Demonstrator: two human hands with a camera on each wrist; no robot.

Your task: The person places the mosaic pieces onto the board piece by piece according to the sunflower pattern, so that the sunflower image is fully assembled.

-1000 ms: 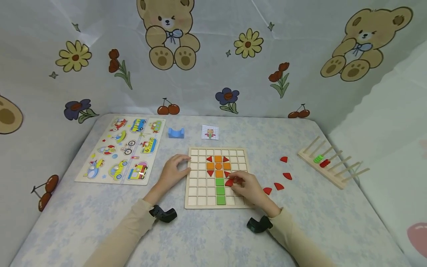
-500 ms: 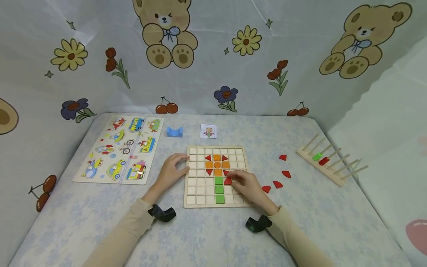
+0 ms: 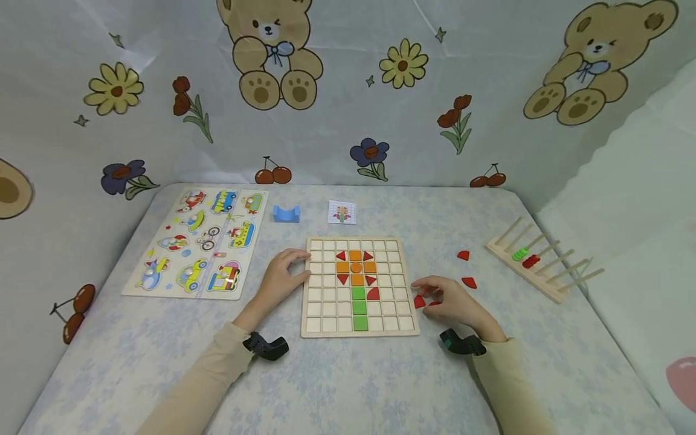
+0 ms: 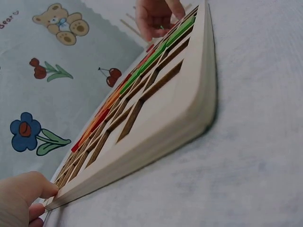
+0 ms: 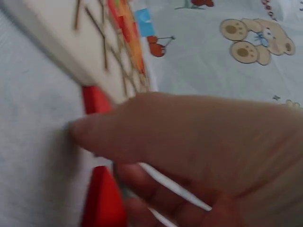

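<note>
A square wooden grid board (image 3: 332,332) lies on the table, with orange, green and red pieces set in its cells. My left hand (image 3: 278,279) rests against the board's left edge, with thumb and fingertips touching the rim. One red quarter-circle piece (image 3: 373,293) lies on the board beside the green squares (image 3: 359,307). Just right of the board, my right hand (image 3: 457,305) is low over the table, fingers loosely bent. A loose red quarter-circle (image 3: 419,301) shows by its thumb, and another red piece (image 5: 102,201) lies close under the fingers in the right wrist view.
Two more red quarter-circles (image 3: 469,282) lie farther right. A peg rack (image 3: 527,269) with green and red beads stands at the right. A pattern card (image 3: 342,212) and a blue holder (image 3: 286,214) are behind the board. A vehicle picture puzzle (image 3: 196,244) lies at the left.
My right hand has let go of the red quarter-circle on the board and moved right, to the loose red pieces on the table. The left hand stays at the board's edge.
</note>
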